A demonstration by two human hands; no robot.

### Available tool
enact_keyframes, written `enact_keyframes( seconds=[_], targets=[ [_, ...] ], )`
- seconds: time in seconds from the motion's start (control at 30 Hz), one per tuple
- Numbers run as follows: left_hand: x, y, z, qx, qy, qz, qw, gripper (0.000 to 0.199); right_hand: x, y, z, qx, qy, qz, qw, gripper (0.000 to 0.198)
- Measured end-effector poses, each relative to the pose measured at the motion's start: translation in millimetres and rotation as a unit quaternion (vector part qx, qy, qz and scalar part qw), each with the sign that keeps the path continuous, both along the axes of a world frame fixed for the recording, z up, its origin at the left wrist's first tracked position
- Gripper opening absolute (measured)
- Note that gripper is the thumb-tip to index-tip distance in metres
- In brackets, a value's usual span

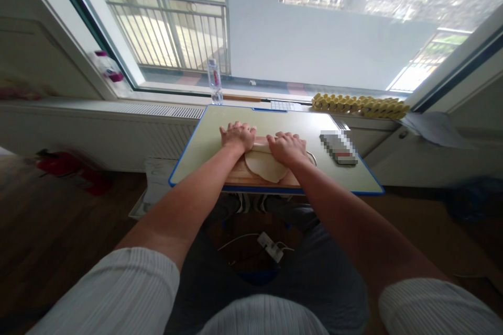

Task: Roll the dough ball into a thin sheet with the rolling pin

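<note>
A flat, pale sheet of dough (267,167) lies on a wooden board (236,174), its rounded edge toward me. Across the far part of the dough runs a light rolling pin (261,146), seen only between my hands. My left hand (238,137) presses down over the pin's left part, fingers pointing away from me. Over its right part lies my right hand (288,147) in the same way. Both palms hide most of the pin. A metal loop handle (313,157) shows at the board's right side.
The board rests on a small blue-edged table (200,141), with a blurred-out flat device (340,149) at its right. On the sill behind stand a clear bottle (214,81) and a yellow bumpy strip (359,105). A power strip (270,247) lies on the floor below.
</note>
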State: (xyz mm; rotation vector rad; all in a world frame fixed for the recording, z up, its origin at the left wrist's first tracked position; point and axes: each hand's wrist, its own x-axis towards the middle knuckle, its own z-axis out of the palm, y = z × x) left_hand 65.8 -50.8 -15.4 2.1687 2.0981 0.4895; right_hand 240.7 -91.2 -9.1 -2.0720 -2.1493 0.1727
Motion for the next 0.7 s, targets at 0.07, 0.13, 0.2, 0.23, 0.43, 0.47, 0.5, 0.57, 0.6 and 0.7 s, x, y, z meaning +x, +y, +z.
enact_keyframes(
  seconds=[0.07, 0.13, 0.2, 0.23, 0.43, 0.47, 0.5, 0.57, 0.6, 0.7],
  targets=[
    [1.2, -1.3, -0.7, 0.001, 0.008, -0.009, 1.000, 0.061, 0.4, 3.3, 1.6, 0.005, -0.011, -0.011, 1.000, 0.062],
    [2.8, -2.8, -1.1, -0.001, 0.018, -0.013, 1.000, 0.062, 0.6, 6.9, 2.9, -0.001, -0.018, -0.015, 1.000, 0.063],
    [4.5, -4.2, -1.5, -0.002, 0.027, -0.019, 0.999, 0.063, 0.6, 10.8, 3.7, -0.015, -0.016, -0.014, 1.000, 0.063],
    [5.2, -4.7, -1.7, -0.002, 0.030, -0.023, 0.999, 0.064, 0.6, 12.9, 3.9, -0.019, -0.012, -0.016, 1.000, 0.062],
    [7.0, 0.7, -2.0, -0.017, 0.049, -0.040, 0.998, 0.066, 1.0, 27.8, 3.2, -0.022, 0.020, -0.055, 0.998, 0.069],
    [7.2, 3.0, -1.6, -0.024, 0.050, -0.042, 0.998, 0.067, 1.4, 30.4, 3.0, -0.020, 0.022, -0.054, 0.998, 0.071],
    [7.4, 5.6, -1.3, -0.031, 0.050, -0.043, 0.997, 0.068, 2.0, 33.0, 2.9, -0.017, 0.024, -0.053, 0.998, 0.072],
    [7.7, 11.2, -0.6, -0.040, 0.048, -0.045, 0.997, 0.070, 3.2, 38.3, 2.6, -0.010, 0.027, -0.047, 0.998, 0.074],
    [7.8, 14.1, -0.4, -0.042, 0.047, -0.045, 0.997, 0.070, 3.8, 41.0, 2.5, -0.007, 0.028, -0.044, 0.999, 0.074],
    [8.2, 22.6, -0.2, -0.040, 0.046, -0.045, 0.997, 0.071, 4.9, 49.4, 2.0, 0.006, 0.035, -0.041, 0.999, 0.075]
  ],
)
